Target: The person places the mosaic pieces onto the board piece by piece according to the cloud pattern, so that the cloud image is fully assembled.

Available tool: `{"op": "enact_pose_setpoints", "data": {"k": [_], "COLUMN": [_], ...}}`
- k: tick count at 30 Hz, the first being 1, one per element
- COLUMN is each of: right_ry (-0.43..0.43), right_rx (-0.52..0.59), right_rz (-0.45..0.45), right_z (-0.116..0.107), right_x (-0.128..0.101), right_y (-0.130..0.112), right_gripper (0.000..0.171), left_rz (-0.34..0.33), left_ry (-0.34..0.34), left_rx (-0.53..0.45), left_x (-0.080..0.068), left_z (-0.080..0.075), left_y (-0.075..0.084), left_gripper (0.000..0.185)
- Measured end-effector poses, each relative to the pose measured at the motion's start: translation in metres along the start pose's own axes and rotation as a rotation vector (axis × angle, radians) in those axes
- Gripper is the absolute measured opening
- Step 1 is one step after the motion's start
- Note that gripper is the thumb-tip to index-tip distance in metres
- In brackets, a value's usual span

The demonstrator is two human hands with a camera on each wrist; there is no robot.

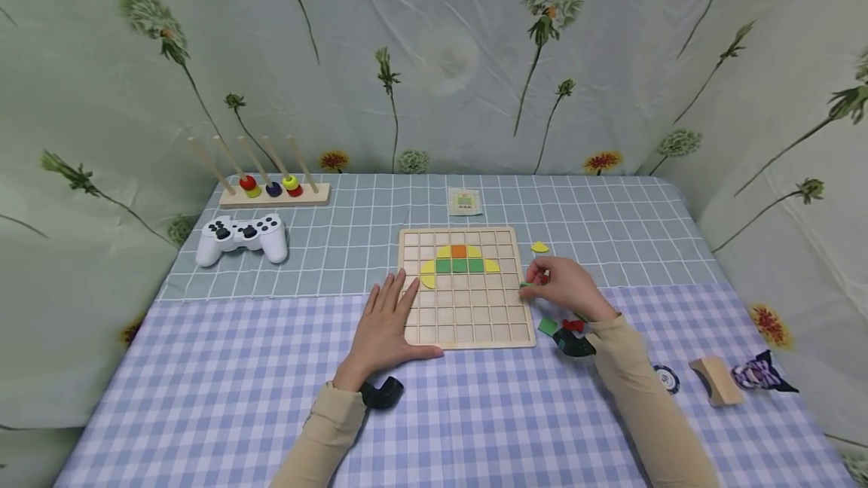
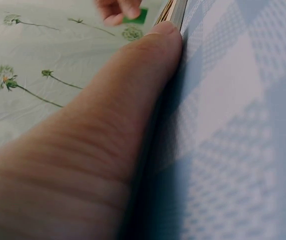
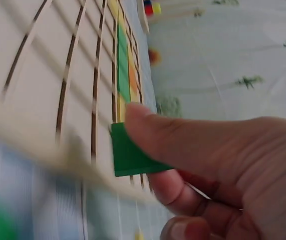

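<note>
A wooden grid board [image 1: 468, 315] lies in the middle of the table with yellow, green and orange tiles set in its upper cells. My left hand [image 1: 386, 326] rests spread on the board's left edge, its thumb along the near edge. At the board's right edge my right hand [image 1: 566, 288] pinches a green square tile [image 3: 130, 152] between thumb and fingers. On the cloth near the right wrist lie another green tile [image 1: 548, 327] and red pieces [image 1: 573, 325]. A yellow quarter-round tile [image 1: 539, 247] lies beyond the right hand.
A small pattern card [image 1: 464, 202] lies behind the board. At the back left are a peg stand [image 1: 274, 196] with coloured beads and a white game controller [image 1: 242, 238]. A poker chip [image 1: 667, 379], a wooden arch block [image 1: 716, 381] and a purple-and-black figure [image 1: 762, 373] are at the right.
</note>
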State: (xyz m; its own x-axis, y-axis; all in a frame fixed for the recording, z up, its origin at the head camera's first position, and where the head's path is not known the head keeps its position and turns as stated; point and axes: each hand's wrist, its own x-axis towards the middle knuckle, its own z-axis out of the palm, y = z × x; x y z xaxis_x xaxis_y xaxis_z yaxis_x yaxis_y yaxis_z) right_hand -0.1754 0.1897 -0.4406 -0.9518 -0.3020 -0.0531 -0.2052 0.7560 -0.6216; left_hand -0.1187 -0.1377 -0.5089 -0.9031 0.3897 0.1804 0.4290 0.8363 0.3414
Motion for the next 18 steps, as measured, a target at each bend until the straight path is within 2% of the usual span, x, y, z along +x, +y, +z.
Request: {"op": "enact_pose_setpoints", "data": {"k": [6, 11, 18], "right_ry": [-0.028, -0.022, -0.004], "right_rx": [0.089, 0.121, 0.067], "right_rz": [-0.070, -0.093, -0.103], "right_z": [0.025, 0.048, 0.069], "right_x": [0.026, 0.042, 0.055], "right_y": [-0.030, -0.051, -0.068], "right_gripper": [0.025, 0.017, 0.008], "left_rz": [-0.018, -0.021, -0.012], "left_ry": [-0.030, -0.032, -0.021], "left_rx": [0.006, 0.010, 0.017], "left_x": [0.001, 0.001, 0.001], "left_z": [0.000, 0.001, 0.000], "left_y": [0.000, -0.001, -0.001], "left_gripper": [0.121, 0.121, 0.121]}}
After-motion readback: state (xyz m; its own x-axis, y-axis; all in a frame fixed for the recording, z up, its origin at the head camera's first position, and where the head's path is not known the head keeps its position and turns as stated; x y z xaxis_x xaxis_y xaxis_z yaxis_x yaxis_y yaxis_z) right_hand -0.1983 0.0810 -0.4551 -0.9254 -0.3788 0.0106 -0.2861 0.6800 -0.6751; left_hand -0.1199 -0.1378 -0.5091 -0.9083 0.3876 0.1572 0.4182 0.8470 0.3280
